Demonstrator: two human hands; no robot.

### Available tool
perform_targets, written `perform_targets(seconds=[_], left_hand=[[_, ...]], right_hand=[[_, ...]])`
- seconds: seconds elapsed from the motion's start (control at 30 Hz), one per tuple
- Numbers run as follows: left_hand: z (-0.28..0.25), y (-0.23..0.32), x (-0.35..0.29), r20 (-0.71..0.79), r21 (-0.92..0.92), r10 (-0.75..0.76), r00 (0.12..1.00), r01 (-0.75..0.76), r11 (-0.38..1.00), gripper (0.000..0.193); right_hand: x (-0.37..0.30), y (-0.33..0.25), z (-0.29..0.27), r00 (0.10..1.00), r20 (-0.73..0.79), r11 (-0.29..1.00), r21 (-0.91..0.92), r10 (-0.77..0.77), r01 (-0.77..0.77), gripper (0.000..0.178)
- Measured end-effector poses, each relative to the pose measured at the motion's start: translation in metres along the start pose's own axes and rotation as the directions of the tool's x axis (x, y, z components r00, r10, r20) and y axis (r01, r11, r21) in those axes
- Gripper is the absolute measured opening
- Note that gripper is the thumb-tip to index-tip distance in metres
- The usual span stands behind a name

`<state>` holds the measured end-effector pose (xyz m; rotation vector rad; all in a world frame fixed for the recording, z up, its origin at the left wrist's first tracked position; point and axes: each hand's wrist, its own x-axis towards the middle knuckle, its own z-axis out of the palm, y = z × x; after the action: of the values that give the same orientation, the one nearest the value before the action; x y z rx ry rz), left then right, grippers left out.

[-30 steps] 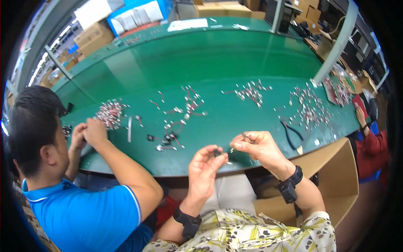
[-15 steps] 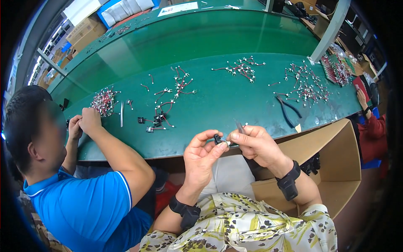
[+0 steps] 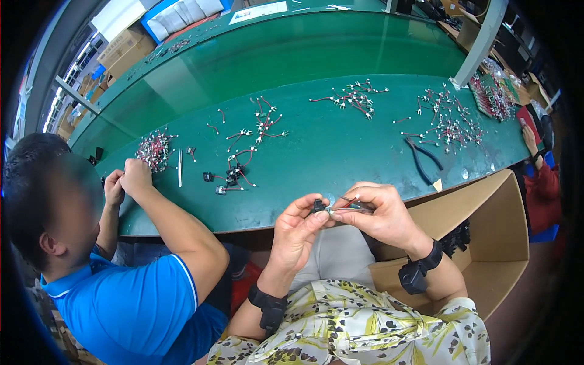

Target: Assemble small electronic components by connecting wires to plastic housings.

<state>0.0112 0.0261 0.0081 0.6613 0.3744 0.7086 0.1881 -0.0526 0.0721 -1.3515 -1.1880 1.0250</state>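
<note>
In front of me, over the bench's near edge, my left hand (image 3: 295, 234) pinches a small black plastic part (image 3: 319, 205) between thumb and fingertips. My right hand (image 3: 386, 216) is closed around metal tweezers (image 3: 354, 210), their tips reaching to the black part. A short red wire (image 3: 351, 202) with a white end shows beside the tweezers at my right fingers. Where the wire meets the part is too small to make out. Several black parts with red wires (image 3: 233, 175) lie on the green bench, left of my hands.
Loose wire leads (image 3: 453, 125) lie in heaps on the bench. Black-handled pliers (image 3: 423, 161) rest at the right. An open cardboard box (image 3: 496, 219) with black parts stands by my right arm. At my left sits a co-worker in a blue shirt (image 3: 131, 298); second tweezers (image 3: 180, 168) lie near.
My right hand has turned; the tweezers now lie nearly level toward the black part, and the red wire shows more clearly. Both hands have shifted slightly right in the picture.
</note>
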Motion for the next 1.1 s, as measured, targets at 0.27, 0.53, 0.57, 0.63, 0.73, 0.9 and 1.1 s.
perform_targets(seconds=[0.27, 0.53, 0.57, 0.63, 0.73, 0.9, 1.1], left_hand=[[-0.007, 0.0, 0.0, 0.191, -0.326, -0.135, 0.972, 0.193, 0.925, 0.036], [-0.001, -0.002, -0.004, 0.211, -0.274, -0.131, 0.969, 0.187, 0.943, 0.039], [-0.001, -0.002, -0.004, 0.221, -0.264, -0.128, 0.967, 0.185, 0.946, 0.039], [0.0, -0.002, -0.004, 0.232, -0.256, -0.124, 0.965, 0.183, 0.949, 0.039], [0.0, -0.001, -0.005, 0.237, -0.256, -0.117, 0.965, 0.178, 0.95, 0.038], [-0.002, -0.002, -0.004, 0.257, -0.258, -0.125, 0.958, 0.192, 0.947, 0.038], [-0.001, -0.001, -0.004, 0.235, -0.243, -0.125, 0.964, 0.183, 0.953, 0.037]], right_hand=[[-0.002, 0.009, -0.006, 0.857, -0.057, 0.802, -0.389, -0.512, 0.453, 0.026], [-0.005, 0.014, -0.003, 0.738, 0.055, 0.589, -0.563, -0.673, 0.579, 0.042], [-0.004, 0.014, -0.003, 0.738, 0.055, 0.589, -0.564, -0.672, 0.579, 0.042], [-0.002, 0.014, -0.002, 0.685, 0.041, 0.542, -0.577, -0.727, 0.61, 0.033], [-0.003, 0.013, -0.002, 0.68, 0.066, 0.508, -0.613, -0.73, 0.605, 0.031], [-0.002, 0.016, -0.002, 0.658, 0.069, 0.48, -0.628, -0.75, 0.613, 0.031], [-0.002, 0.015, -0.001, 0.671, 0.077, 0.474, -0.649, -0.737, 0.595, 0.03]])
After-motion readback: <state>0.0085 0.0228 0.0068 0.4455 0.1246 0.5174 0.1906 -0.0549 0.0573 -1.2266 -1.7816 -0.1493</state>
